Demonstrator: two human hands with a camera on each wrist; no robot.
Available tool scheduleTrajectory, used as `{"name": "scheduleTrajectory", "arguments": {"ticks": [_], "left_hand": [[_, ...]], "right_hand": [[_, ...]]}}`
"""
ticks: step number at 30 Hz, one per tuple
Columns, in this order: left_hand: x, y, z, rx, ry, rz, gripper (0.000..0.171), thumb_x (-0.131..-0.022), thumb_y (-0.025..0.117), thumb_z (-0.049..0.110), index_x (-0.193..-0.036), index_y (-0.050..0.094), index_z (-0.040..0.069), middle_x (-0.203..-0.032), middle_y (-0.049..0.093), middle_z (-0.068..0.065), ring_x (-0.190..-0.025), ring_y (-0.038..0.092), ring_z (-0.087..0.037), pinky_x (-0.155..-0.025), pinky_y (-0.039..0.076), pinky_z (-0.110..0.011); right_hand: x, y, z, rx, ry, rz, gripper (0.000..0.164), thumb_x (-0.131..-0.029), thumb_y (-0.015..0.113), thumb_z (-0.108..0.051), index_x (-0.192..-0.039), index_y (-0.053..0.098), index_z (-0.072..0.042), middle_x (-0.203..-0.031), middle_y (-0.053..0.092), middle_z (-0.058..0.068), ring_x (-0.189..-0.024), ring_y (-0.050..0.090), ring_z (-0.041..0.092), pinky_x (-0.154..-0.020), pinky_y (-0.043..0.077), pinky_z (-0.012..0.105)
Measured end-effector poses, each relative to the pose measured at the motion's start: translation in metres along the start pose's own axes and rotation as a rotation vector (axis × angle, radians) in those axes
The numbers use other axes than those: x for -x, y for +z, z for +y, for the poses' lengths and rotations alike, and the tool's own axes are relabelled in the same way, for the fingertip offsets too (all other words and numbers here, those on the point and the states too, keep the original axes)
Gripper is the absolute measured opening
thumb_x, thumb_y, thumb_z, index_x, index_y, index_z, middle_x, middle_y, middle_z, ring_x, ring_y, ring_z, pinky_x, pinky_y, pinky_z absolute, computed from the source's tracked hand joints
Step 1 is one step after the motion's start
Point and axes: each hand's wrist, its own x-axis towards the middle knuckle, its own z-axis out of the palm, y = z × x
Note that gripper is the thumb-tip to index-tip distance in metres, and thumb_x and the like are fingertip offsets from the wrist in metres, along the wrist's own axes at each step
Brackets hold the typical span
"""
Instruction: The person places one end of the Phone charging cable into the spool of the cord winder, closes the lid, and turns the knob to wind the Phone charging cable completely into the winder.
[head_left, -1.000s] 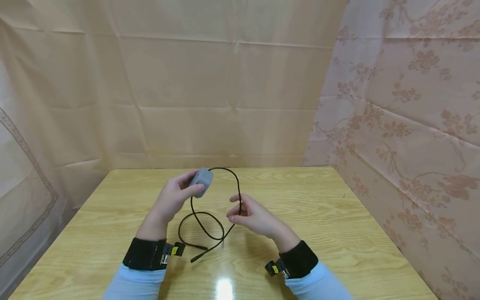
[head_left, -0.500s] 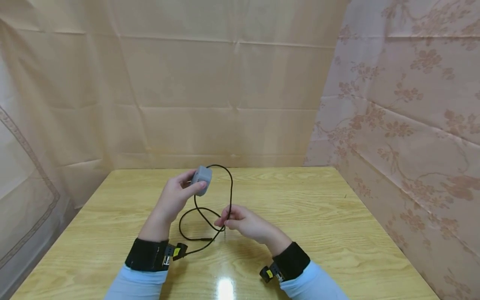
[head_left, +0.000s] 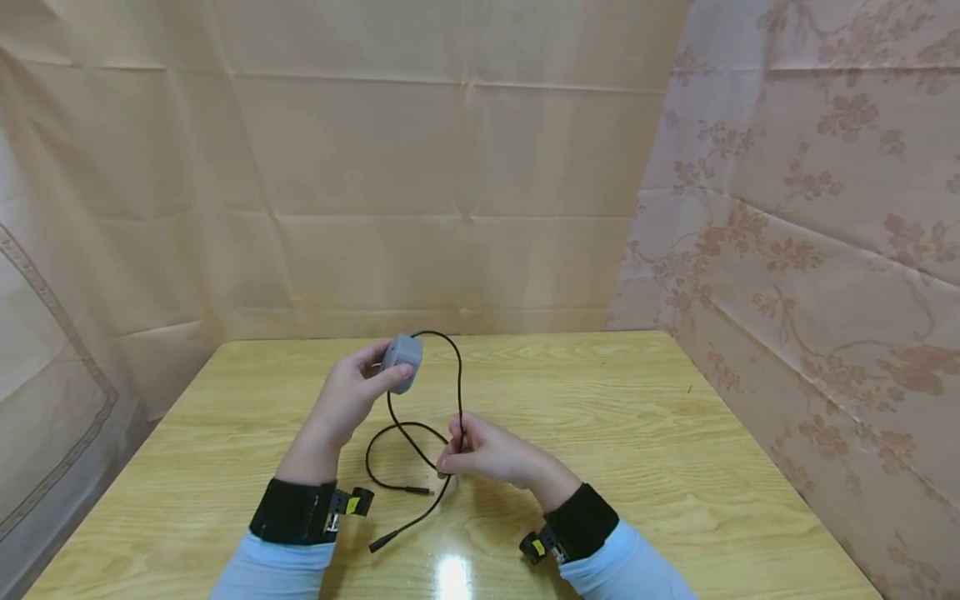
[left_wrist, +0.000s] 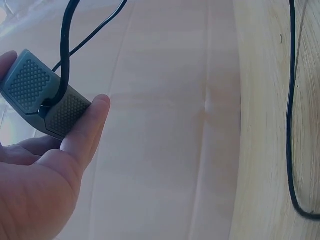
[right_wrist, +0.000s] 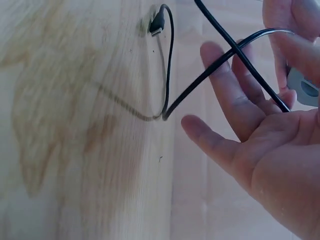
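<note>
My left hand grips a grey plastic block between thumb and fingers, above the table. In the left wrist view the block shows textured sides, and a black cable comes out of a notch in it. From there the black cable loops over to my right hand, whose thumb and index finger pinch it low down; the other fingers look loosely bent in the right wrist view. One small connector with a metal tip and a thicker plug hang at the cable's ends.
The wooden table has a bright reflection near its front. A beige cloth hangs behind it, and a floral cloth runs along the right side. Both wrists wear black bands with small cameras.
My right hand has moved down and slightly left along the cable and closed its fingers on it. The thicker plug has swung lower. My left hand has stayed almost still with the block.
</note>
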Motion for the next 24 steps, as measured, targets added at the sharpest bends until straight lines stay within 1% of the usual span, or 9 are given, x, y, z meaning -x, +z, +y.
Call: {"name": "scheduleTrajectory", "arguments": {"ticks": [4,5,7,12,15,18,19,21,24], "left_hand": [[0.000,-0.001,0.000,-0.036,-0.006,0.018,0.073,-0.093,0.075,0.038,-0.152,0.046,0.005,-0.141,0.053,-0.022,-0.125,0.055,-0.038,-0.105,0.043,-0.056],[0.000,-0.002,0.000,-0.046,-0.007,0.024,0.073,-0.093,0.076,0.039,-0.152,0.047,0.006,-0.140,0.054,-0.022,-0.125,0.056,-0.037,-0.104,0.044,-0.056],[0.001,-0.003,0.000,-0.064,-0.009,0.034,0.074,-0.092,0.076,0.039,-0.152,0.047,0.006,-0.140,0.054,-0.022,-0.124,0.056,-0.037,-0.103,0.045,-0.055],[0.002,-0.005,0.002,-0.099,0.007,0.034,0.074,-0.093,0.076,0.038,-0.152,0.047,0.006,-0.140,0.054,-0.023,-0.123,0.057,-0.038,-0.102,0.046,-0.055],[0.002,-0.006,0.003,-0.129,0.024,0.029,0.072,-0.093,0.076,0.037,-0.151,0.048,0.006,-0.138,0.055,-0.023,-0.120,0.058,-0.037,-0.098,0.049,-0.054],[0.003,-0.007,0.004,-0.156,0.040,0.023,0.072,-0.092,0.077,0.036,-0.151,0.048,0.006,-0.137,0.057,-0.022,-0.116,0.060,-0.036,-0.094,0.052,-0.051],[0.003,-0.008,0.004,-0.164,0.044,0.020,0.073,-0.092,0.078,0.037,-0.151,0.049,0.006,-0.136,0.057,-0.022,-0.115,0.060,-0.036,-0.092,0.053,-0.049],[0.004,-0.008,0.005,-0.176,0.049,0.016,0.073,-0.091,0.079,0.036,-0.150,0.049,0.006,-0.135,0.058,-0.021,-0.114,0.061,-0.035,-0.090,0.054,-0.048],[0.004,-0.008,0.006,-0.188,0.049,0.009,0.072,-0.090,0.079,0.037,-0.149,0.051,0.007,-0.135,0.059,-0.020,-0.113,0.061,-0.034,-0.089,0.054,-0.047]], "right_hand": [[0.002,-0.004,0.001,0.152,-0.015,0.017,0.044,-0.087,0.080,-0.006,-0.103,0.040,-0.002,-0.094,0.067,0.007,-0.083,0.063,0.018,-0.071,0.050,0.029],[0.003,-0.006,0.001,0.201,-0.024,0.034,0.044,-0.085,0.082,-0.007,-0.103,0.041,-0.003,-0.093,0.066,0.005,-0.080,0.060,0.016,-0.068,0.048,0.027],[0.004,-0.010,0.002,0.274,-0.045,0.071,0.042,-0.085,0.081,-0.007,-0.104,0.044,-0.003,-0.091,0.063,0.003,-0.078,0.058,0.015,-0.066,0.047,0.025],[0.006,-0.022,0.000,0.291,-0.086,0.130,0.032,-0.093,0.074,-0.006,-0.114,0.050,0.000,-0.089,0.063,0.003,-0.079,0.060,0.015,-0.067,0.050,0.028],[0.008,-0.029,-0.002,0.279,-0.099,0.169,0.026,-0.098,0.069,-0.010,-0.121,0.056,-0.003,-0.087,0.066,0.006,-0.078,0.064,0.018,-0.072,0.056,0.038],[0.011,-0.034,-0.006,0.289,-0.122,0.221,0.019,-0.101,0.065,-0.012,-0.118,0.062,-0.005,-0.085,0.068,0.012,-0.077,0.066,0.021,-0.074,0.057,0.049],[0.012,-0.036,-0.007,0.292,-0.128,0.239,0.017,-0.101,0.065,-0.012,-0.116,0.064,-0.005,-0.085,0.068,0.014,-0.077,0.067,0.023,-0.075,0.057,0.050],[0.014,-0.039,-0.009,0.301,-0.140,0.277,0.016,-0.101,0.066,-0.013,-0.115,0.065,-0.006,-0.084,0.068,0.016,-0.076,0.067,0.025,-0.073,0.057,0.049],[0.017,-0.043,-0.013,0.305,-0.157,0.325,0.015,-0.099,0.068,-0.013,-0.113,0.066,-0.006,-0.082,0.068,0.016,-0.075,0.067,0.029,-0.071,0.057,0.045]]}}
